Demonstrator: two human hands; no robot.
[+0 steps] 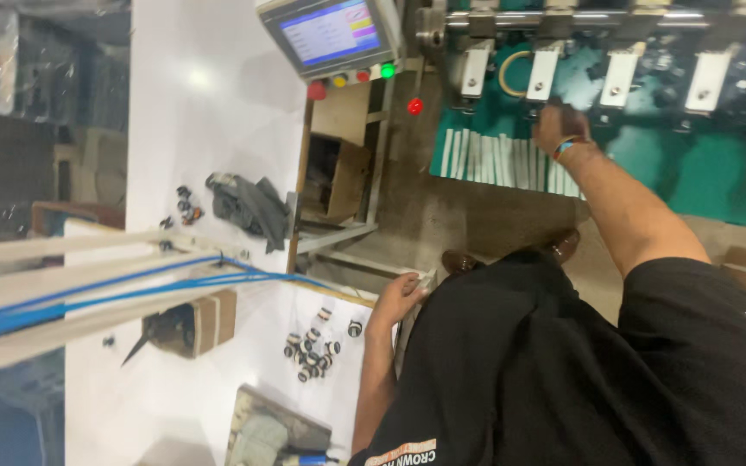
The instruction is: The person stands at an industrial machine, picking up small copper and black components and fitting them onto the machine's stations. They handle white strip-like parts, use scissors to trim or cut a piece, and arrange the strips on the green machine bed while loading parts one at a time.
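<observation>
Overhead, the head camera looks down, turned sideways, on a person in a black shirt. The right hand reaches out to the machine's green bed, its knuckles touching the far end of a row of white strips that lie side by side on that bed; a coloured band circles the wrist. Its fingers are curled away from the camera, so whether they are together or clamped on a strip cannot be told. Just beyond the strips hang metal clamp brackets from a steel bar. Well apart from the strips, the left hand rests on the edge of the white worktop, fingers loosely together and holding nothing. Near this hand lies a cluster of small black-and-silver rings. Farther from the strips lie a grey cloth, a cardboard box and blue cables. A touchscreen panel with coloured buttons stands beside the strips.
</observation>
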